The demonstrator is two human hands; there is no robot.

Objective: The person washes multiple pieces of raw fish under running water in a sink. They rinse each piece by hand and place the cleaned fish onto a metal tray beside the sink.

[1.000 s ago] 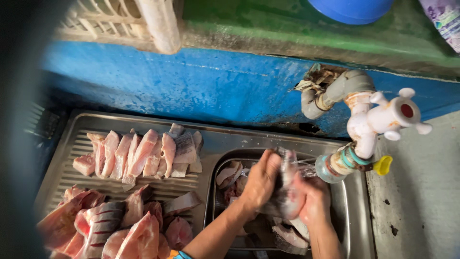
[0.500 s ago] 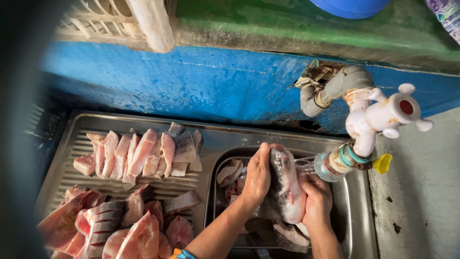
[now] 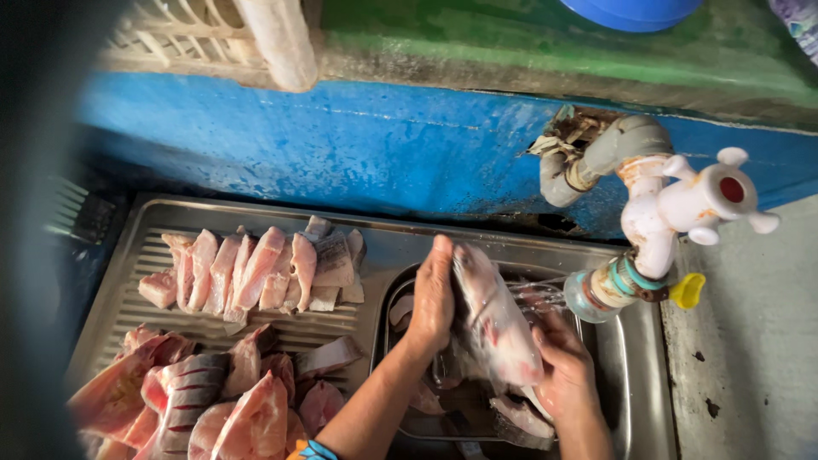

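Over the steel sink (image 3: 635, 400), your left hand (image 3: 432, 298) presses flat and your right hand (image 3: 564, 370) cups, gripping the fish (image 3: 494, 319) together.

Left hand (image 3: 432, 298) pressed flat against the left flank of a whole grey-pink fish (image 3: 494, 319), right hand (image 3: 564, 375) cupped under its right side, fish held nose-up over the sink basin (image 3: 613, 358) beneath thin jets of water from the tap (image 3: 656, 230). More fish pieces (image 3: 520, 417) lying in the basin below the hands. On the ribbed steel drainboard (image 3: 136, 294) to the left, a row of pale cut slices (image 3: 256, 273) at the back and a pile of larger red-streaked chunks (image 3: 196, 392) in front, blue wall (image 3: 341, 145) behind.
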